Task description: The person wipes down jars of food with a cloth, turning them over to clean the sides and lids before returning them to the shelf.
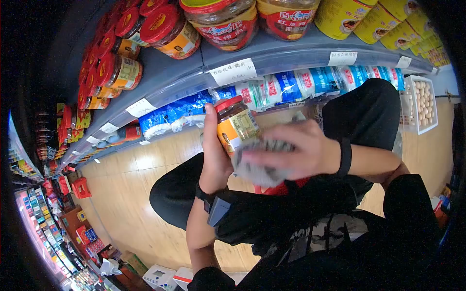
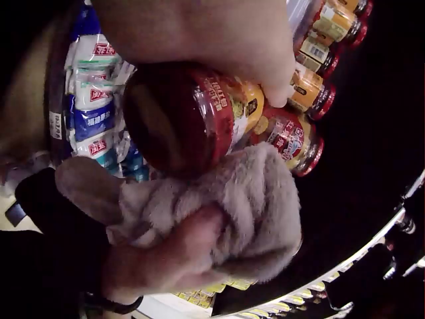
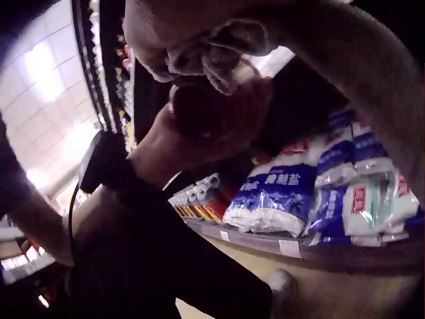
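Observation:
In the head view my left hand (image 1: 215, 157) grips a glass jar (image 1: 236, 125) with a red lid and an orange and cream label. The jar is tilted, its lid toward the shelf. My right hand (image 1: 310, 145), blurred, holds a grey cloth (image 1: 262, 167) against the lower end of the jar. Seen from the left wrist, the jar's dark bottom (image 2: 166, 123) faces the camera, and the fluffy cloth (image 2: 249, 199) is bunched under the right hand's fingers beside it. The right wrist view shows the left hand (image 3: 163, 146) around the jar, partly covered by cloth (image 3: 222, 63).
Red-lidded jars (image 1: 114, 72), larger jars (image 1: 221, 24) and yellow cans (image 1: 342, 19) stand on the shelf (image 1: 179, 80) ahead. Blue and white bags (image 1: 286, 89) lie below it. A white crate (image 1: 420, 104) of eggs is at right. The person's bent knees (image 1: 364, 104) flank the hands.

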A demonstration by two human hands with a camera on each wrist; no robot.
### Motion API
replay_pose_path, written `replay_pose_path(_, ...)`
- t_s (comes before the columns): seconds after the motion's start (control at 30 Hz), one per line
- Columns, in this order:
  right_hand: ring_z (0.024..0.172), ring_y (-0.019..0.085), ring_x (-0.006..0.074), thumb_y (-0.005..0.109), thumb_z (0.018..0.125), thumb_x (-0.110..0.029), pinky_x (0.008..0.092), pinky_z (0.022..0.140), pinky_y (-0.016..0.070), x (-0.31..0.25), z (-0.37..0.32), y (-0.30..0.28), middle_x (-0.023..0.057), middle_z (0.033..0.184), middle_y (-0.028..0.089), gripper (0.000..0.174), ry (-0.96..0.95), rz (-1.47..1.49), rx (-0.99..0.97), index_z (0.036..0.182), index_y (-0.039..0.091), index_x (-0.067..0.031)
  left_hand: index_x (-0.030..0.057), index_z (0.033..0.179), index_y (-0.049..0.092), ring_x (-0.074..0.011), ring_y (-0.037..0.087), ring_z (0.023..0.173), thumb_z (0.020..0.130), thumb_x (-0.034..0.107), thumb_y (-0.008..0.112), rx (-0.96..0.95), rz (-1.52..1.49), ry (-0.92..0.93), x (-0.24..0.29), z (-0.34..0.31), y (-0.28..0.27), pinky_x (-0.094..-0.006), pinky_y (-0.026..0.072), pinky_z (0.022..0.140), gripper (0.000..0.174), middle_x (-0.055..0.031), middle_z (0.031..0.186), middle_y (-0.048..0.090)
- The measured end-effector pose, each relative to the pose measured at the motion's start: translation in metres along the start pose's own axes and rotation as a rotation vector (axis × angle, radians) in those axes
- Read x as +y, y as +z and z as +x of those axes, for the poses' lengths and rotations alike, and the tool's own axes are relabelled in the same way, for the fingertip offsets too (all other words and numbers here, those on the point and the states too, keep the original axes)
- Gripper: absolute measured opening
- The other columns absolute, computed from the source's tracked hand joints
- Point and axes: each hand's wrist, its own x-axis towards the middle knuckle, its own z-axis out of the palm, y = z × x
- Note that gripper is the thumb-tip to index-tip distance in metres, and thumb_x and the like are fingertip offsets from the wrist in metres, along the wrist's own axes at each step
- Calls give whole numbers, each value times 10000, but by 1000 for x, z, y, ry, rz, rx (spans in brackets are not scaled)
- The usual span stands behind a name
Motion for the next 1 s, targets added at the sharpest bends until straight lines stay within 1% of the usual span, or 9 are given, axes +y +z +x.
replay_pose_path(0.1, 784, 684, 184, 773, 710, -194, 257, 581, 569, -7, 1, 4, 101, 1090, 664, 416, 146, 8, 133, 1114, 698, -130, 68, 1372, 455, -252, 664, 1023, 992, 654, 299, -66, 4, -69, -2, -2, 8, -393, 569, 846, 715, -154, 1181, 638)
replay_pose_path(0.17, 834, 699, 222, 755, 734, -155, 299, 656, 581, 15, 5, 3, 125, 1137, 668, 448, 94, 5, 90, 1172, 684, -90, 81, 1341, 504, -261, 668, 1014, 983, 667, 307, 152, -85, 20, -5, -1, 28, -403, 576, 829, 713, -149, 1178, 644)
replay_pose_path(0.27, 921, 659, 219, 690, 836, -74, 333, 805, 542, 15, 10, 4, 127, 1115, 677, 353, 815, 629, 148, 1161, 611, 39, 65, 1320, 528, -254, 669, 1017, 982, 669, 311, 67, -45, -50, -5, -4, 19, -397, 573, 843, 725, -139, 1183, 648)
replay_pose_path(0.4, 954, 575, 75, 666, 915, -111, 262, 810, 506, 4, 3, 15, 53, 1079, 650, 413, 1012, 1125, 215, 1264, 519, 54, 33, 1281, 547, -238, 672, 1005, 978, 626, 406, 81, 13, -91, -3, 0, 17, -379, 570, 847, 681, -132, 1148, 659)
replay_pose_path(0.47, 959, 572, 72, 668, 915, -114, 258, 814, 503, 3, -1, 17, 50, 1082, 649, 413, 1021, 1114, 191, 1260, 519, 57, 35, 1244, 561, -224, 672, 999, 970, 500, 549, 86, 29, -132, -4, 2, 10, -376, 566, 857, 540, -122, 1127, 661)
replay_pose_path(0.6, 976, 583, 90, 680, 906, -119, 277, 826, 501, 15, -8, 20, 77, 1091, 659, 423, 1014, 993, 132, 1251, 522, 70, 32, 1230, 564, -200, 673, 987, 959, 393, 601, 146, 40, -107, -9, 8, 11, -373, 569, 857, 453, -116, 1113, 663)
replay_pose_path(0.73, 957, 642, 176, 687, 878, -104, 320, 831, 511, 33, -19, 39, 129, 1101, 659, 441, 980, 874, 137, 1253, 534, 68, 45, 1202, 604, -206, 684, 942, 992, 422, 523, 134, 34, -94, -3, 11, 17, -358, 564, 817, 439, -95, 1054, 691)
replay_pose_path(0.8, 944, 664, 317, 702, 812, -82, 377, 868, 515, 32, -15, 38, 154, 1130, 617, 482, 648, 491, 100, 1270, 571, -9, 56, 1179, 611, -201, 685, 927, 991, 432, 521, 137, 9, -61, -9, 8, 16, -356, 563, 801, 430, -88, 1039, 693)
replay_pose_path(1.0, 904, 654, 328, 745, 728, -104, 402, 768, 566, 3, -2, 17, 97, 1153, 543, 503, 341, 288, -116, 1215, 649, -188, 70, 1117, 615, -179, 669, 873, 974, 472, 530, 129, 103, -30, -27, 17, -7, -312, 538, 773, 435, -68, 988, 676)
